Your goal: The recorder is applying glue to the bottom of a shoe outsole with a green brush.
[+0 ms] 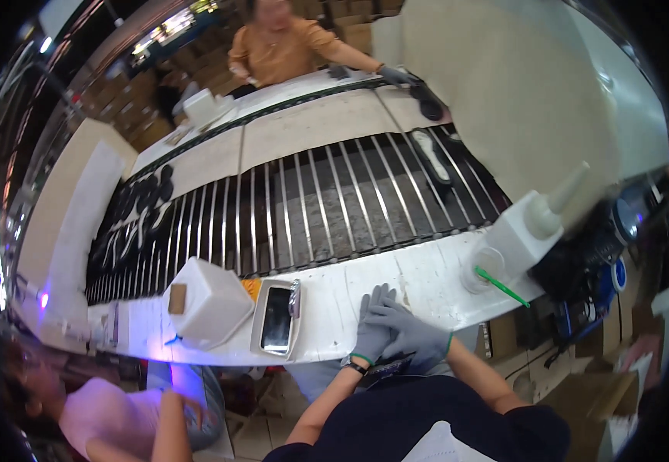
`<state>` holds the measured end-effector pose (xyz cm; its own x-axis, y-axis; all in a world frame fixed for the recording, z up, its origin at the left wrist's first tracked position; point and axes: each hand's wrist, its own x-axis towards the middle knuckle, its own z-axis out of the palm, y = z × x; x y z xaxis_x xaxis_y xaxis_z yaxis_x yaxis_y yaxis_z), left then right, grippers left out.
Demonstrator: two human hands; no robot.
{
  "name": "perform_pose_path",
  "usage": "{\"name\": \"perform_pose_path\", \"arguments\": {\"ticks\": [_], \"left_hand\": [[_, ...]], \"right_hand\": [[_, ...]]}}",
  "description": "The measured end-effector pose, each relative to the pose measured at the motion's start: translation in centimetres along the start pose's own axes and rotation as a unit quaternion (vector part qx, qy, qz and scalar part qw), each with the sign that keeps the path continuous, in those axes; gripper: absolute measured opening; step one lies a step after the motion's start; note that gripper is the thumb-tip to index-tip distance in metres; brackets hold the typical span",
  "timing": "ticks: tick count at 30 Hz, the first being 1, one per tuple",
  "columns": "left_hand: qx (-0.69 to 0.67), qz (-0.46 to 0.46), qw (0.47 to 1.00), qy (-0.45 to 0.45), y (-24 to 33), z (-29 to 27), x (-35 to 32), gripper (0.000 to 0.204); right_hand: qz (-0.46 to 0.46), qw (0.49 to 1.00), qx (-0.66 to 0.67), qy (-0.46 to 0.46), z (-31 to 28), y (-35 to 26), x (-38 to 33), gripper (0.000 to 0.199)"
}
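Both of my hands wear grey gloves with green cuffs and rest together at the near edge of the white table (334, 308). My left hand (371, 333) lies with its fingers stretched forward, partly covered by the other. Across it lies my right hand (418, 333), fingers extended over the left one. I see no object in either. To their left, a phone (277, 316) lies in a shallow white tray (291, 345). To the right stands a clear cup (482, 279) with a green-handled tool (504, 288) in it, beside a white bottle (521, 231).
Beyond the table edge runs a roller conveyor (319, 192). A shoe sole (432, 158) lies on its right part, with several dark pieces (138, 196) at the left. A white container (207, 304) stands left of the tray. One person (284, 54) works across; another (119, 416) sits at left.
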<state>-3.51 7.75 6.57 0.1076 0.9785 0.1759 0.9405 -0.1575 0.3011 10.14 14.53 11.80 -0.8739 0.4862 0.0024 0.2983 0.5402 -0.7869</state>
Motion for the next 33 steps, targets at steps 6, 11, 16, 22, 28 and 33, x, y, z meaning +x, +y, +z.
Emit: {"name": "perform_pose_path", "arguments": {"ticks": [6, 11, 16, 22, 28, 33], "left_hand": [[-0.070, 0.017, 0.997, -0.028, 0.2, -1.8, -2.3, 0.067], [-0.033, 0.053, 0.988, -0.143, 0.2, -3.1, -4.2, 0.086], [-0.024, 0.079, 0.987, -0.136, -1.1, -3.5, -2.7, 0.083], [-0.110, 0.059, 0.989, -0.079, -2.3, -1.0, -3.6, 0.070], [-0.128, 0.089, 0.985, -0.071, -2.8, -0.6, -3.6, 0.058], [-0.086, 0.111, 0.990, -0.022, -3.1, 1.9, -4.3, 0.055]], "right_hand": [[0.061, 0.935, 0.227, 0.266, -10.9, 6.7, 8.1, 0.067], [0.287, 0.829, -0.195, 0.439, -16.6, 13.8, 16.1, 0.093], [0.407, 0.819, -0.267, 0.305, -20.1, 21.2, 19.5, 0.126], [0.431, 0.773, -0.400, 0.240, -23.2, 22.0, 23.7, 0.075], [0.253, 0.842, -0.409, 0.244, -27.6, 13.0, 27.5, 0.058], [0.142, 0.964, 0.009, 0.226, -21.0, 5.7, 35.4, 0.051]]}}
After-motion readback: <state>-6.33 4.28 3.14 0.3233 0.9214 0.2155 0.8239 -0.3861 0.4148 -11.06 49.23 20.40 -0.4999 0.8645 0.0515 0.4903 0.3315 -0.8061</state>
